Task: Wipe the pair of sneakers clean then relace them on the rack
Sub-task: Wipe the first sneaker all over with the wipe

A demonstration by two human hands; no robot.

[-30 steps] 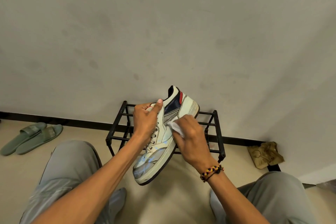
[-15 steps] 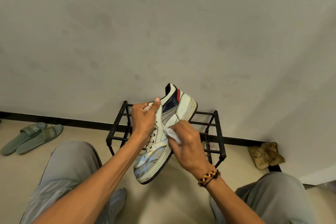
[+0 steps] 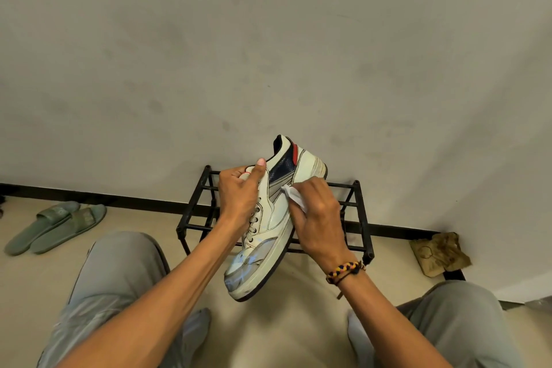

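Plain grey wall (image 3: pixel 268 39) backs the white sneaker (image 3: pixel 274 218), held in the air before the black rack (image 3: pixel 357 212), toe toward six o'clock and heel toward twelve. It looks light, with a stiff sole and softer upper, so gripping the lace area seems right: the left hand (image 3: pixel 239 197) grips there, thumb up. At three o'clock the right hand (image 3: pixel 319 218) pinches a white wipe (image 3: pixel 294 199) against its side.

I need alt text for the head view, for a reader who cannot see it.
The left hand holds a white sneaker while the right hand presses a white wipe to its side, above a black rack. Green slides lie on the floor at left.
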